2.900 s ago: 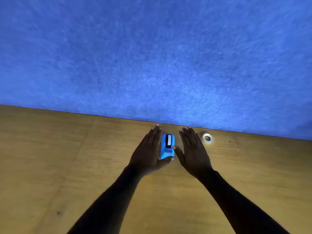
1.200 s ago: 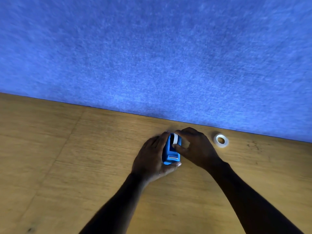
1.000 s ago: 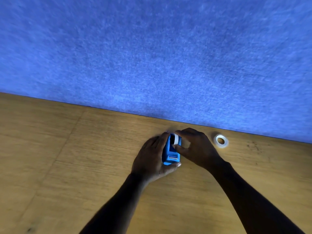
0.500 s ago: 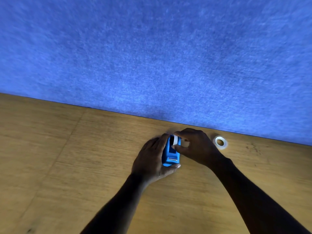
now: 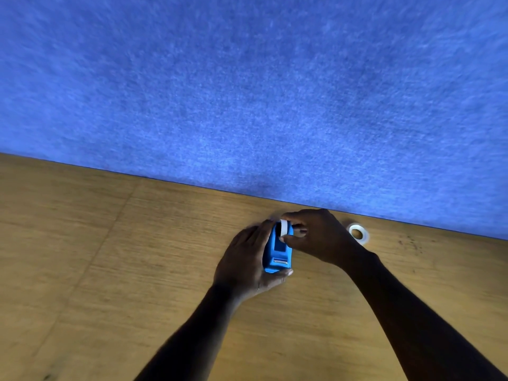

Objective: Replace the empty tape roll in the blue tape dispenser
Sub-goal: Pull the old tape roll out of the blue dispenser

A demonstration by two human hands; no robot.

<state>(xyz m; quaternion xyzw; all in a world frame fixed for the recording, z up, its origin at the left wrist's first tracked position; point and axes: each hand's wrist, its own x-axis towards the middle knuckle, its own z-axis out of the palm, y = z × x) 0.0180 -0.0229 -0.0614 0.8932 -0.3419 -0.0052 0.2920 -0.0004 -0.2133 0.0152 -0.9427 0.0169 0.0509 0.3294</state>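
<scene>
Wooden table point(image 5: 110, 270) backed by blue felt wall point(image 5: 247, 92). Dispenser point(image 5: 277, 253) gripped on table by left hand point(image 5: 244, 266). White core point(image 5: 283, 228) pinched at dispenser's far end by right hand point(image 5: 319, 236). Spare roll point(image 5: 358, 233) lying near right hand, by wall.

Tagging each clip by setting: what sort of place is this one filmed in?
Probably an office desk or work cubicle, though little shows. A wooden tabletop butts against a blue felt-like partition, and the only items are stationery: a blue tape dispenser and a spare tape roll.
</scene>
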